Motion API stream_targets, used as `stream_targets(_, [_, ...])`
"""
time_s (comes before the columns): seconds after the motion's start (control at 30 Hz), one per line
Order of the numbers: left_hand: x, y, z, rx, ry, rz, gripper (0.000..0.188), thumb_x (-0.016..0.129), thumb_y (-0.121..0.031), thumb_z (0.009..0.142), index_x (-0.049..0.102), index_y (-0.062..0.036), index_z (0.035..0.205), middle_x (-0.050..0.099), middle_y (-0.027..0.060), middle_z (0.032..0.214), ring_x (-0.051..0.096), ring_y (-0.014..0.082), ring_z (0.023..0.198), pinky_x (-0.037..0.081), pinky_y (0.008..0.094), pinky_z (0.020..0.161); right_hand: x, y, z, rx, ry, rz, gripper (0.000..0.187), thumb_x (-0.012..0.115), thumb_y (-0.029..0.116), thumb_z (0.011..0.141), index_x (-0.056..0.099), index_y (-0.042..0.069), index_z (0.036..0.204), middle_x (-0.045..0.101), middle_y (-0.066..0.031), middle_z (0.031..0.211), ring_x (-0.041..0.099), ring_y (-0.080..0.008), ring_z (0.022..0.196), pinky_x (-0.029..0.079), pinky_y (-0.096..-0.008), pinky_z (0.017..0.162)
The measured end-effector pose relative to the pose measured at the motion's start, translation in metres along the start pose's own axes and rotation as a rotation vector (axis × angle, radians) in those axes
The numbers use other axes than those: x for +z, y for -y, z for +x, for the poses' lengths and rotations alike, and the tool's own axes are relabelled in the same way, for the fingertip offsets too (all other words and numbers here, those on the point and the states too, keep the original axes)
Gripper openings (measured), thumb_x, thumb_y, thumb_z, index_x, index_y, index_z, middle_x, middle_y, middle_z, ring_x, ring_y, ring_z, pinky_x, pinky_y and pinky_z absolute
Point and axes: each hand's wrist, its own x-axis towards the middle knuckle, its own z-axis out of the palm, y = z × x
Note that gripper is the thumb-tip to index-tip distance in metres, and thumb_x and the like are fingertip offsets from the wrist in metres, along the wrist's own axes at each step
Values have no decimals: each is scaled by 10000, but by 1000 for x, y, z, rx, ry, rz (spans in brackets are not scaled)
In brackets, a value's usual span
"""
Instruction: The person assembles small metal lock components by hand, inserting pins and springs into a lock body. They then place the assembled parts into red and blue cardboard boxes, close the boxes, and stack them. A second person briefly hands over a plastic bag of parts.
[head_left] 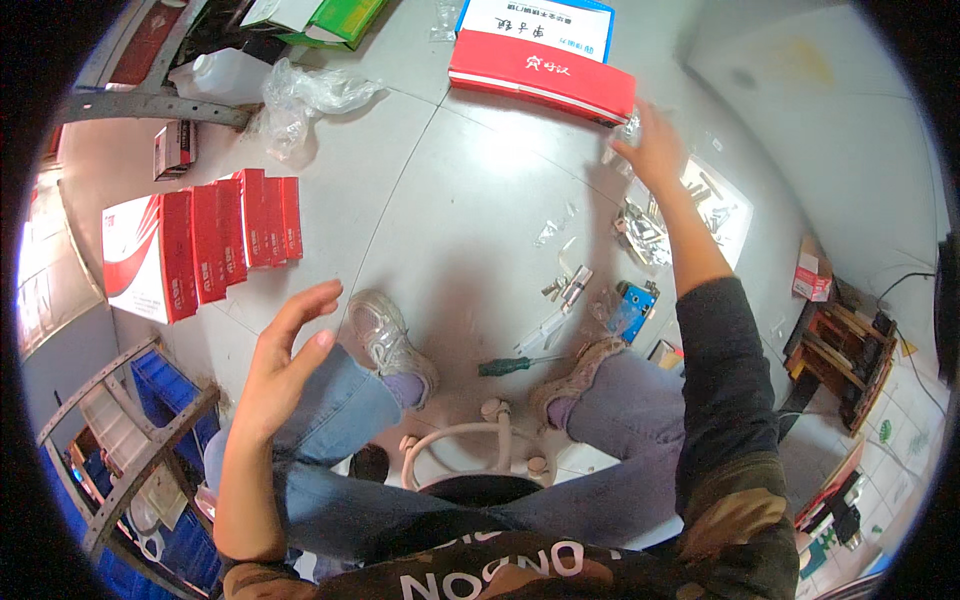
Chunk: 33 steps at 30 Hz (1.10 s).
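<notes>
My left hand (284, 360) is held in the air above my left thigh, its fingers and thumb apart with nothing between them. To the far right reaches my right hand (655, 150), beside the end of a long red box (540, 78). Its thumb and fingers are spread around a crinkled clear plastic bag (622, 145); whether they touch it I cannot make out. Just below that hand, a pile of metal lock parts (645, 232) lies on a white sheet (735, 215). Nearer my feet are a lock cylinder (575, 287), a blue lock part (632, 308) and a green-handled screwdriver (505, 367).
Several red and white boxes (147, 255) stand in a row at left. Behind them are a clear plastic bag (305, 100) and a white jug (228, 75). A blue and white box (540, 22) lies behind the red one. A wooden stool (840, 345) stands at right.
</notes>
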Motion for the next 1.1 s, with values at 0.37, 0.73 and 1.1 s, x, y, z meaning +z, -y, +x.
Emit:
stream_targets(0.37, [-5,5,16,-82,69,58,403,558,-162,791,487,-18,1161,464,142,1217,404,247,1164,263,345,998,53,46,60,-75,305,-46,923,750,430,575,231,380,1338,149,-138,1419,145,-368,1293,174,-614,977])
stream_targets(0.73, [-5,1,31,-108,87,88,404,563,-142,787,485,-18,1164,457,144,1225,396,251,1175,257,346,1000,108,-28,157,70,163,643,803,674,338,716,259,-30,1297,465,-243,1190,482,-352,1076,397,-416,898])
stream_targets(1.1, [-7,0,43,-144,120,53,420,556,-161,790,476,-20,1178,432,142,1258,369,251,1200,245,350,1007,69,70,165,203,28,346,644,684,393,679,477,79,1201,463,-231,1184,501,-349,1046,416,-440,858])
